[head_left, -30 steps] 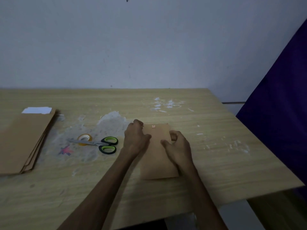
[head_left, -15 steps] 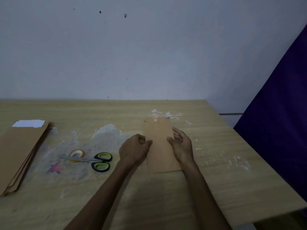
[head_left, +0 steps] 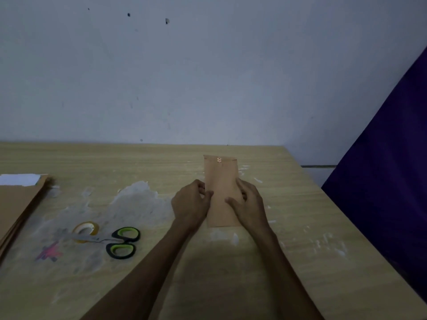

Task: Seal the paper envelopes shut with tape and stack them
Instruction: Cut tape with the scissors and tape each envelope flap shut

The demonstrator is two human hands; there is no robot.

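Two bare forearms reach up from the near edge of the wooden worktop, converging toward the centre. The left hand sits at about the 9 o'clock side of a narrow brown paper envelope, knuckles up, its fingers curled in and its thumb lying over the envelope's left edge, pinching it. The right hand mirrors it at the 3 o'clock side, thumb laid across the envelope's face and the other fingers wrapped round the right edge. The envelope runs lengthwise away from the person, its near end just beyond the wrists and its far end, with a small orange clasp, pointing to 12 o'clock; whether it lies flat or is lifted slightly off the worktop cannot be told. At about 8 o'clock from the hands lie black-and-green scissors, their blades resting over a roll of tape. Farther off at 9 o'clock, at the frame's left edge, sits a stack of brown envelopes with a white slip at its far end. A purple cloth hangs at 3 o'clock.
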